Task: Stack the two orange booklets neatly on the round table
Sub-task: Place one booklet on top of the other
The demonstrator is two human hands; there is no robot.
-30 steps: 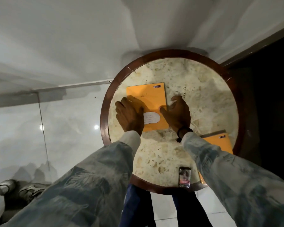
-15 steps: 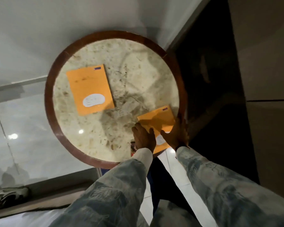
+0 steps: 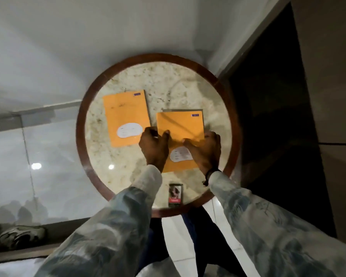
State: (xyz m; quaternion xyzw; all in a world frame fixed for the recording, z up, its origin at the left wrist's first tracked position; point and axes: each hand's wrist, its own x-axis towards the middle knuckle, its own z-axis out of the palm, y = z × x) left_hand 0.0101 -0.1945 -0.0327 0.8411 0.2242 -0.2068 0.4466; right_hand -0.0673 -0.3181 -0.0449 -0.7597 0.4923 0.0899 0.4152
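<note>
Two orange booklets are on the round marble table (image 3: 188,86). The first booklet (image 3: 125,114) lies flat left of centre, its white label toward me. The second booklet (image 3: 180,124) is just to its right, held by both hands at its sides. My left hand (image 3: 154,146) grips its left edge, thumb on the cover. My right hand (image 3: 206,150) grips its right edge, fingers over the cover near its white label. The two booklets are side by side, almost touching, not overlapping.
A small dark pack with a red band (image 3: 175,194) stands near the table's front edge. The table has a brown wooden rim (image 3: 80,136). A glass panel (image 3: 28,156) is on the left, a dark wall (image 3: 268,116) on the right, and shoes (image 3: 20,234) on the floor at lower left.
Both hands left the first booklet, took the second one at the table's right edge, and have carried it inward to beside the first. The camera view shifted.
</note>
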